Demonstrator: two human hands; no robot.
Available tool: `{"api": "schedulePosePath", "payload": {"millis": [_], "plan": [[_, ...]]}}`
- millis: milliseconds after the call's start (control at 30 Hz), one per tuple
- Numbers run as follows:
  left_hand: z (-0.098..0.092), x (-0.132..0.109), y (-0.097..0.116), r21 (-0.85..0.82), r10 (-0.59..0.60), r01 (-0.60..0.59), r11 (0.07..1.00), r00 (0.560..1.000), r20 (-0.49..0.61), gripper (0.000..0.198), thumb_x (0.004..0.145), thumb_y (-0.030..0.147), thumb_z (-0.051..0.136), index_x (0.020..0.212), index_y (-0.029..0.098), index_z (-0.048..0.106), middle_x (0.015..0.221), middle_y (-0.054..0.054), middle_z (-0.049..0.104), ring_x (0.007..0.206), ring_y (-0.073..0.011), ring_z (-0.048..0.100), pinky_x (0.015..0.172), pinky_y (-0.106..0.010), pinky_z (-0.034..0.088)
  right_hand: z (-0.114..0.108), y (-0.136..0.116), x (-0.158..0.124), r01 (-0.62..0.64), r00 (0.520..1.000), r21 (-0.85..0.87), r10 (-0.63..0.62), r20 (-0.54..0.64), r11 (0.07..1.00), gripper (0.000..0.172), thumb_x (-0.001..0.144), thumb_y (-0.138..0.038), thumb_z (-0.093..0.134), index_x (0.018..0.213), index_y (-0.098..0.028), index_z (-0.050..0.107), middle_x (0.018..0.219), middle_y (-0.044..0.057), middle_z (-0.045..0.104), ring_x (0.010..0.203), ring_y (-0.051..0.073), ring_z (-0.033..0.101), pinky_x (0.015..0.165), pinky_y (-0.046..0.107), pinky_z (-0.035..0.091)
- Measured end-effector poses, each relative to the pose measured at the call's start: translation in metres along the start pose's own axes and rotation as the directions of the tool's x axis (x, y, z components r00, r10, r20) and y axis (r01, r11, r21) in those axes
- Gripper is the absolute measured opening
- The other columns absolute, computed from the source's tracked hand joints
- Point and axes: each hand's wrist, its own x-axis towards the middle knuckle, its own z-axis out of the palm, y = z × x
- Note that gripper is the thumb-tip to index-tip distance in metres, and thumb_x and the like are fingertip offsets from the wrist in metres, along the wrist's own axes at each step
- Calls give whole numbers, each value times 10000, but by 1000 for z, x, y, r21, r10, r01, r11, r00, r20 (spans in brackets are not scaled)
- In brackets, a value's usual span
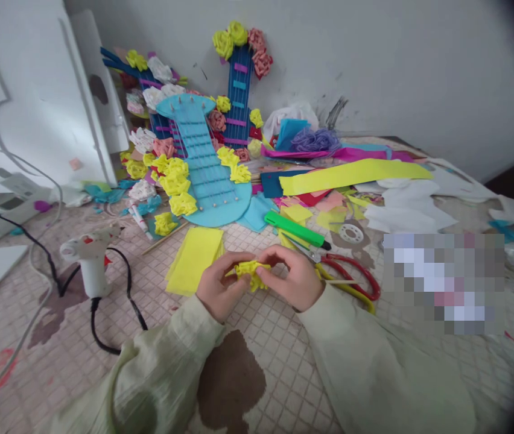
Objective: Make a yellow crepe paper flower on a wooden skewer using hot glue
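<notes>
A small yellow crepe paper flower [257, 278] is pinched between my two hands, low over the table. My left hand [224, 286] closes on its left side and my right hand [291, 276] on its right side; the fingers cover part of it. Just left of my left hand lies a stack of yellow paper sheets [196, 259]. Beyond the hands stands a light blue guitar-shaped piece [207, 175] trimmed with yellow paper flowers [180, 202]. One loose yellow flower [165, 223] sits on the table to its left.
A white glue gun [92, 265] with a black cord stands at left. Red-handled scissors [352, 265] and a green cutter [295, 229] lie close to my right hand. Behind them are a yellow paper strip [356, 176], purple yarn [315, 140] and a dark blue flowered piece [239, 96].
</notes>
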Motion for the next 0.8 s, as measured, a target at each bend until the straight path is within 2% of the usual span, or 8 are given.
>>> {"api": "schedulePosePath", "payload": {"millis": [67,167,300,400,500,667,800], "plan": [[0,0,-1,-19,-35,34,999,999,-18,327,662,173,579,983,167,516,882,-60,585,824,-166,577,671,-270,494,-2,-1,-1,9,999,18,-10,31,1000,163,667,-149,552,828,-170,549,754,19,594,691,135,552,649,270,457],[0,-1,-2,-36,-4,4,999,1000,9,391,657,153,595,1026,169,466,867,-58,605,843,-166,590,734,-292,491,-3,-3,0,41,998,-14,-40,57,999,276,659,-152,574,934,-160,566,801,37,604,714,142,555,665,279,458],[0,-2,0,-45,68,-66,997,996,50,335,671,154,595,991,151,494,926,-92,607,887,-186,590,786,-320,481,-3,-2,2,91,995,-46,-89,49,995,184,683,-140,566,861,-159,611,805,48,622,733,144,563,664,274,461],[0,-4,2,-56,46,-44,997,998,44,245,708,203,574,940,134,537,986,-117,592,905,-203,585,775,-327,492,-4,0,3,95,995,-45,-94,17,995,127,698,-144,557,809,-168,613,786,42,625,718,140,565,655,274,465],[-1,-3,2,-46,23,-23,999,1000,5,201,721,219,566,903,132,567,936,-102,612,847,-189,603,749,-312,508,-4,0,3,114,993,-59,-112,27,992,143,684,-143,570,820,-168,608,780,40,619,707,140,557,648,274,463],[-3,-3,-1,68,104,-103,992,995,-11,195,735,201,540,917,156,598,933,-86,618,854,-173,596,751,-291,514,-2,-2,1,103,995,-107,-101,23,989,154,665,-135,586,813,-173,603,737,28,610,668,138,535,623,276,449],[-1,-7,-1,232,201,-180,956,977,-74,198,709,191,564,898,163,613,873,-66,633,789,-157,597,739,-282,513,-1,-3,2,94,995,-46,-94,13,994,112,683,-104,563,775,-155,603,747,41,605,709,140,550,641,268,453]]}}
